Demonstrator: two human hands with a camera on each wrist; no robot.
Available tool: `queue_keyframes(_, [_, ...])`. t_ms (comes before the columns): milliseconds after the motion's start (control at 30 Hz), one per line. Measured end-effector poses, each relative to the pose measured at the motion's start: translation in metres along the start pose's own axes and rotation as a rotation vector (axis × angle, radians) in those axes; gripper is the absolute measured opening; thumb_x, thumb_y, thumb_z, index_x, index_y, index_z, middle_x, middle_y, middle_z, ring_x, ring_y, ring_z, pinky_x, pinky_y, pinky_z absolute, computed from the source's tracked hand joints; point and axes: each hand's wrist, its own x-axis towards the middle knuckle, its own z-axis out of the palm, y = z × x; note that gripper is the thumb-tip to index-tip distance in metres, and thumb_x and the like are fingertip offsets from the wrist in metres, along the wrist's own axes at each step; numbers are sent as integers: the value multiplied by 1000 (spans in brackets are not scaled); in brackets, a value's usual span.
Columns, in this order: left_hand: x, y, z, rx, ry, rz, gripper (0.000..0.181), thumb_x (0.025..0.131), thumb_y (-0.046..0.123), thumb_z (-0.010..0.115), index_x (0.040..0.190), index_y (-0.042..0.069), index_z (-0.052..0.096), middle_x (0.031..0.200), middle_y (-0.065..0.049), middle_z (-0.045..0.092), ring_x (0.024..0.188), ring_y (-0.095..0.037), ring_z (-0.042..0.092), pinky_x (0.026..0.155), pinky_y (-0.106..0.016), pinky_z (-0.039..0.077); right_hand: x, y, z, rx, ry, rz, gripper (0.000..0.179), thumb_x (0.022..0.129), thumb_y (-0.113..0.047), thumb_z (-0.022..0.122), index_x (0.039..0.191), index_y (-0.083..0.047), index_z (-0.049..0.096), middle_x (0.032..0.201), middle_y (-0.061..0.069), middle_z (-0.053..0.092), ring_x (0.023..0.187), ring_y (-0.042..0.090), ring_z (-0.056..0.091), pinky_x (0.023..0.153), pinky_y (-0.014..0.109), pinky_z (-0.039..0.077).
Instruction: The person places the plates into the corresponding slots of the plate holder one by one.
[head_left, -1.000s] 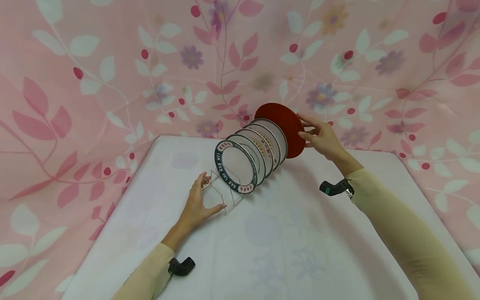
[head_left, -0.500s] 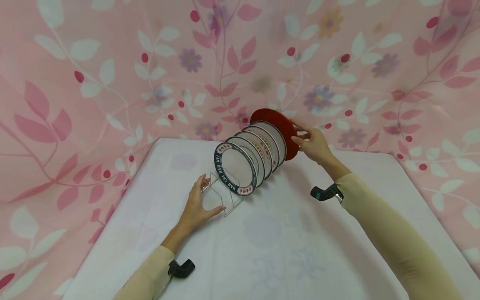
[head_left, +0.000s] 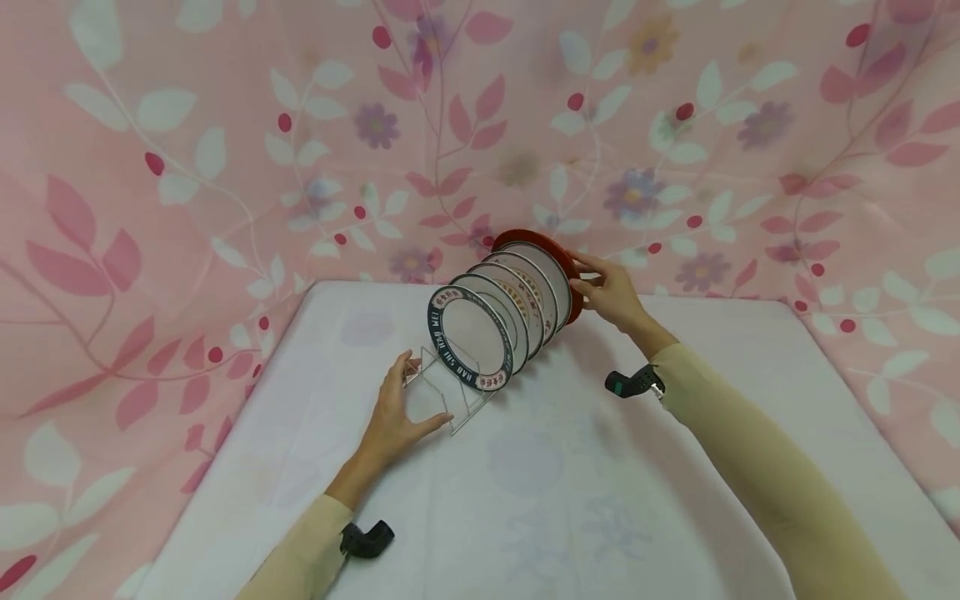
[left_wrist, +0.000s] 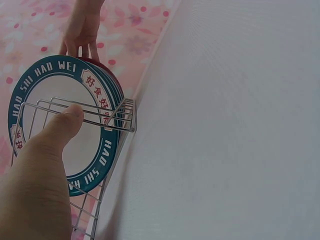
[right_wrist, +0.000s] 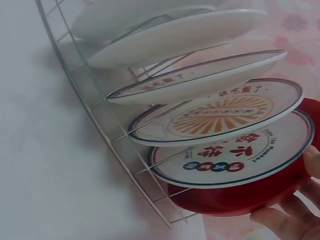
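A wire dish rack (head_left: pixel 474 407) stands on the table with several round plates upright in a row. The nearest plate (head_left: pixel 441 337) has a dark green lettered rim. My left hand (head_left: pixel 392 412) holds the rack's near end, the thumb lying over its wires in the left wrist view. At the far end, my right hand (head_left: pixel 615 293) pinches the edge of a red plate (right_wrist: pixel 225 202). That red plate stands behind a white plate (right_wrist: pixel 215 170) printed with red characters, which hides most of it in the head view. Its lower edge is down by the rack's end wires.
The rack stands on a white-covered table (head_left: pixel 600 500), towards its back edge. A pink floral cloth (head_left: pixel 300 167) hangs behind and at both sides. Each wrist carries a black camera mount (head_left: pixel 366 540).
My right hand has brought the red plate left and down, from beyond the row to close behind the last white plate. The left hand and the rack stay put.
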Motion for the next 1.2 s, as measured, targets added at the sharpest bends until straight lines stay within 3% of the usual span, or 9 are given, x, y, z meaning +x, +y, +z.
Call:
queue_keyframes(400, [15,-3,5,-30,-19,59,122,64,30,93,157,15,16,141,-18,47,129,-28,45,112,-49,35,-18,11,1,-76,148,-24,55,99,-21,58,151,-17,40,143,21,50,125,39,55,92,52,53])
queue_keyframes(500, [15,-3,-5,-36,-44,47,118,67,28,91,157,14,15,143,-18,44,129,-30,45,110,-49,37,-36,5,7,-149,223,-91,59,98,-23,61,151,-12,38,145,22,48,127,40,52,95,55,51])
queue_keyframes(600, [24,-1,-29,-63,-69,57,106,72,21,88,155,12,22,145,-17,42,128,-33,47,107,-49,39,-59,-11,21,-184,312,-198,57,95,-18,65,147,-8,43,143,19,50,126,38,53,92,54,53])
queue_keyframes(667, [35,0,-49,-132,-134,72,92,78,15,83,153,10,29,146,-15,42,129,-35,46,107,-48,39,-76,-23,35,-149,342,-276,55,92,-12,67,143,-6,47,141,17,52,124,34,54,87,50,56])
queue_keyframes(767, [55,2,-77,-302,-310,67,76,85,2,73,150,6,35,150,-17,39,135,-38,41,110,-50,34,-103,-35,66,-63,334,-374,52,89,-4,69,138,-2,51,135,15,57,119,30,57,83,44,58])
queue_keyframes(867, [67,-1,-93,-433,-494,23,71,88,-4,66,150,2,33,154,-23,32,140,-41,34,114,-56,27,-131,-41,103,-3,278,-449,52,87,0,71,135,1,52,131,17,59,118,29,57,83,38,59])
queue_keyframes(933, [69,-4,-97,-448,-569,3,72,88,-3,66,151,2,31,155,-25,30,142,-42,31,116,-55,26,-148,-43,127,-19,235,-509,54,85,-1,72,134,3,52,131,18,58,119,29,56,85,35,59])
queue_keyframes(1100, [65,-11,-92,-455,-630,20,76,87,-1,68,152,2,28,157,-21,29,142,-44,27,118,-35,29,-168,-47,173,-187,168,-636,64,82,-9,78,138,1,48,136,17,53,125,27,52,93,35,55])
queue_keyframes(1200, [65,-14,-86,-457,-629,35,77,87,0,69,153,2,27,158,-20,28,143,-45,25,118,-37,28,-169,-46,191,-265,156,-601,73,81,-16,80,142,2,44,142,18,46,132,28,46,102,40,49])
